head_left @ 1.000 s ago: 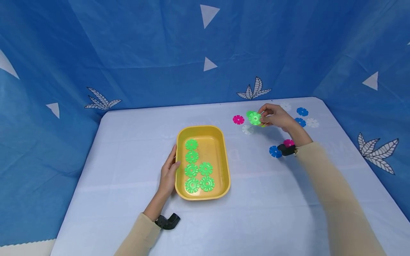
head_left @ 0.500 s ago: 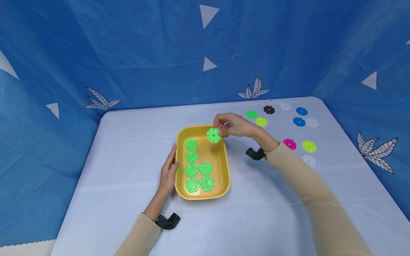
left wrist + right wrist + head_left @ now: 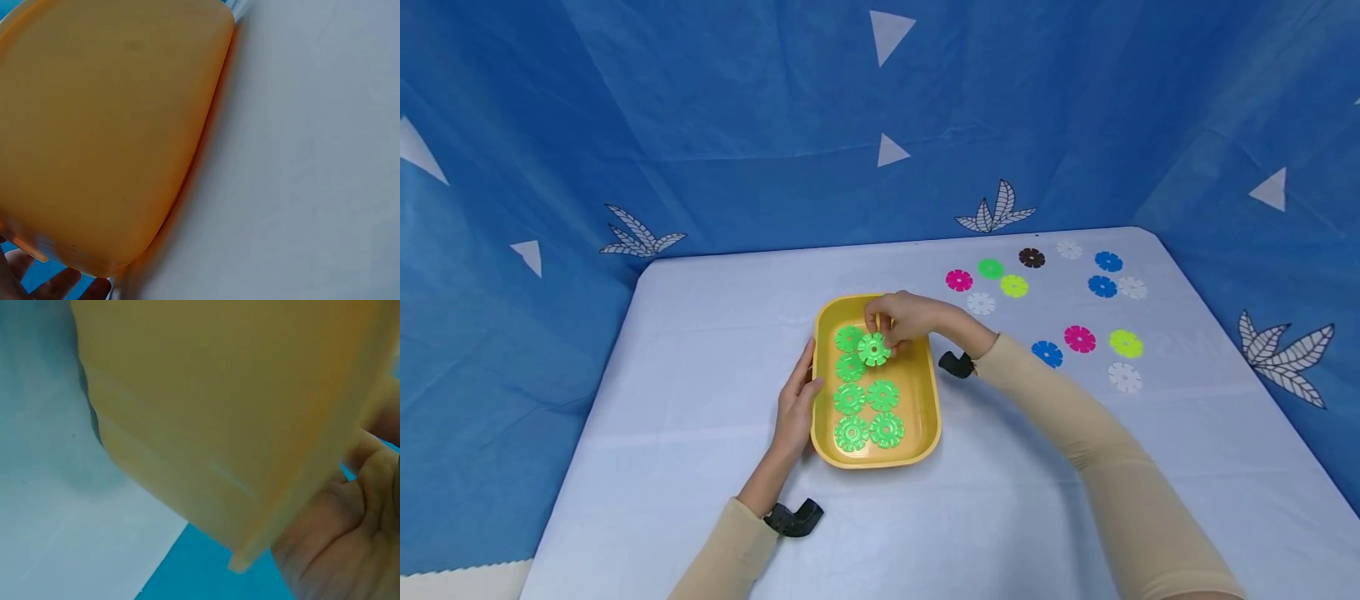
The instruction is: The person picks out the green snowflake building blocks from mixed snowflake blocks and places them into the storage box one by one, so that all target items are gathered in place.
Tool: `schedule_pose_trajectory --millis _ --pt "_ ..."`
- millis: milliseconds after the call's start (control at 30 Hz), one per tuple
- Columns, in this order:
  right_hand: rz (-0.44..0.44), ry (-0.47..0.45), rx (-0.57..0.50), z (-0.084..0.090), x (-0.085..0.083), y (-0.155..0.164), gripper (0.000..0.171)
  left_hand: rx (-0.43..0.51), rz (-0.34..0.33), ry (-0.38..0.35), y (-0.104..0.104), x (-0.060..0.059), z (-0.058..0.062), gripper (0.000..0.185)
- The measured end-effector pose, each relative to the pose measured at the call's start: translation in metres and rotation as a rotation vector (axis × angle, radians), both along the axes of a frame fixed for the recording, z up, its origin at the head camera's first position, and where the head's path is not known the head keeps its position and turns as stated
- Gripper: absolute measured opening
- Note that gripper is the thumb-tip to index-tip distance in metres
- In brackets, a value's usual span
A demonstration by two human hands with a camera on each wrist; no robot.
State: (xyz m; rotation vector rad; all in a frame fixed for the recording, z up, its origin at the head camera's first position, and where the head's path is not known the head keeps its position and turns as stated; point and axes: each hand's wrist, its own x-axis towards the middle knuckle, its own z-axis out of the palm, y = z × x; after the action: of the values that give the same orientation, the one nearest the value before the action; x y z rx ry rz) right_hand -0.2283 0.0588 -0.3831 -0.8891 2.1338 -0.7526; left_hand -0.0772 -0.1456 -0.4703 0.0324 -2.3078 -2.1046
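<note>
Fingertips of the right hand (image 3: 901, 321) pinch a green disc (image 3: 874, 349) over the yellow tray (image 3: 927, 433), left hand (image 3: 795, 406) lying flat against its wall; released crooked, it could overlap its neighbours.

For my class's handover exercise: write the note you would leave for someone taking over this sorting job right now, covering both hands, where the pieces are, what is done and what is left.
Right hand: pinches a green disc over the yellow tray, not yet laid down.
Left hand: rests flat against the tray's left wall, steadying it.
Done: six green discs lie in the tray, e.g..
Left: one green disc on the table. Yellow-green, pink, blue, white and dark discs also lie there, right of the tray.
</note>
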Motion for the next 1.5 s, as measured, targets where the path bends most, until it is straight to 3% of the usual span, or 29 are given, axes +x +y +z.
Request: schedule_pose_trajectory --millis 500,1033,1500 --pt "0.075 0.155 0.199 -0.012 0.004 -0.010 0.019 0.005 -0.003 -0.004 0.000 0.000 0.000 0.060" --pt "0.048 0.131 0.272 -0.018 0.007 -0.015 0.020 0.002 -0.006 0.006 0.000 0.000 0.000 0.059" --pt "0.054 0.166 0.315 -0.018 0.008 -0.018 0.022 -0.010 -0.007 0.023 0.001 0.001 0.000 0.060"
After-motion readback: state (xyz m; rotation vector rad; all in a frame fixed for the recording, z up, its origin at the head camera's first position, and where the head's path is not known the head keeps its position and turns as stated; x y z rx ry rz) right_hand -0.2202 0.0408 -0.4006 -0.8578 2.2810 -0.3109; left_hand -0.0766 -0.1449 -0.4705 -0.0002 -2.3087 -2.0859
